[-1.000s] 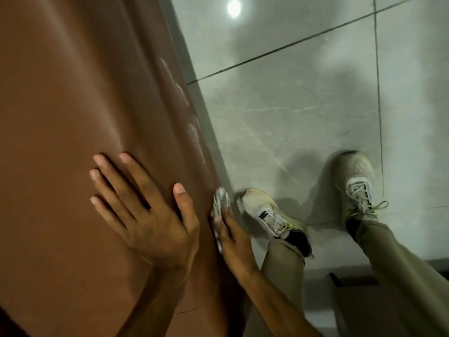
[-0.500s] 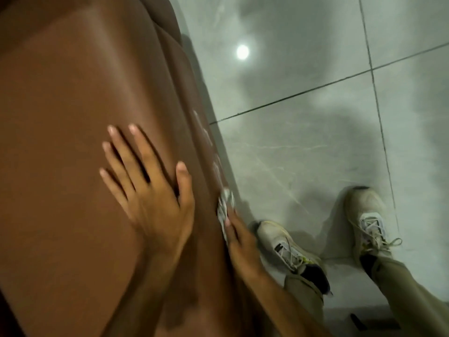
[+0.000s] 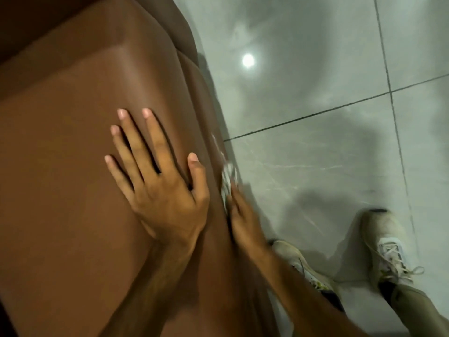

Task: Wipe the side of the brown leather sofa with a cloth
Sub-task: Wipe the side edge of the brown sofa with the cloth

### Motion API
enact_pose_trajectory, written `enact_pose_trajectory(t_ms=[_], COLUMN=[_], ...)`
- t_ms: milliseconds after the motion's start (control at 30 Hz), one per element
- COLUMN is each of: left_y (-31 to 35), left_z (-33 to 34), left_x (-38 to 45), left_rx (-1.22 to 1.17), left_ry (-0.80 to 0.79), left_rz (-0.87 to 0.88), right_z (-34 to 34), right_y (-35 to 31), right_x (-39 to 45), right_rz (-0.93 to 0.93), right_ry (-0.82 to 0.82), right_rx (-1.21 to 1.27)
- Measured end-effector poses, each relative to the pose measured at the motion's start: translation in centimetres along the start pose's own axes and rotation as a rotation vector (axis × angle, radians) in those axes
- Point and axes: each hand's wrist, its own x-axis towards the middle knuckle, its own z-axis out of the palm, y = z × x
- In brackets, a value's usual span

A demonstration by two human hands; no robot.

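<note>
- Two bare hands of mine are on the brown leather sofa [image 3: 80,166]; I see its padded top from above, with its side panel dropping steeply toward the grey tiled floor [image 3: 328,132].
- My left hand [image 3: 160,190] lies flat on the top, fingers spread and straight, thumb along the edge, gripping nothing. I judge it is bracing me.
- My right hand [image 3: 243,222] reaches down the side panel, blurred, fingers extended and pressing a small pale crumpled cloth [image 3: 228,178] against the leather. Whether any finger curls around the cloth, I cannot tell.
- Risk: the cloth seems held only by flat pressure, so a lighter push or a quick stroke could let it slip and drop to the floor.
- Risk: pale streaks [image 3: 216,142] show on the panel above the cloth; a bunched cloth may smear them instead of lifting them.
- Risk: I lean over with my pale lace-up shoes [image 3: 386,249] close to the sofa base; the glossy floor could let a foot slide.
</note>
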Motion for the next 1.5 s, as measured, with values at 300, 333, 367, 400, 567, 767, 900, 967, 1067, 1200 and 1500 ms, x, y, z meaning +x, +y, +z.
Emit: enact_pose_trajectory(t_ms=[300, 333, 367, 400, 567, 767, 900, 967, 1067, 1200, 1500], left_y=[0.2, 0.2, 0.2, 0.2, 0.1, -0.1, 0.1, 0.2, 0.4, 0.4, -0.3], left_z=[0.6, 0.5, 0.5, 0.6, 1.9, 1.9, 1.7, 1.9, 2.4, 1.9, -2.1], left_x=[-0.4, -0.4, -0.3, -0.3, -0.5, -0.6, -0.5, -0.5, -0.4, -0.4, -5.3], left_rx=[0.022, 0.009, -0.004, -0.009, 0.001, -0.008, 0.003, 0.025, 0.055, 0.082, -0.017], left_ry=[0.021, 0.013, 0.008, 0.007, 0.053, 0.04, 0.053, 0.072, 0.102, 0.103, -0.145], left_rz=[-0.008, -0.011, -0.012, -0.014, 0.002, -0.011, -0.003, -0.011, -0.015, -0.024, -0.014], right_z=[-0.4, -0.2, 0.3, 0.7, 2.0, 0.4, 1.1, 2.0, 1.8, -0.4, -2.8], right_y=[1.3, 0.2, -1.1, -2.6, -7.3, -1.6, -5.6, -6.6, -3.7, 8.1, 12.4], right_x=[2.4, 1.3, 1.2, 1.9, 11.7, 4.8, 5.5, 9.6, 12.9, 4.3, -11.1], right_rz=[0.22, 0.176, 0.089, -0.023, -0.224, 0.031, -0.313, -0.34, -0.197, 0.079, 0.147], right_ry=[0.089, 0.091, 0.068, 0.031, 0.038, 0.042, -0.046, -0.01, 0.023, 0.085, -0.021], right_rx=[0.045, 0.044, 0.052, 0.066, -0.011, 0.055, -0.007, -0.031, 0.012, 0.075, -0.044])
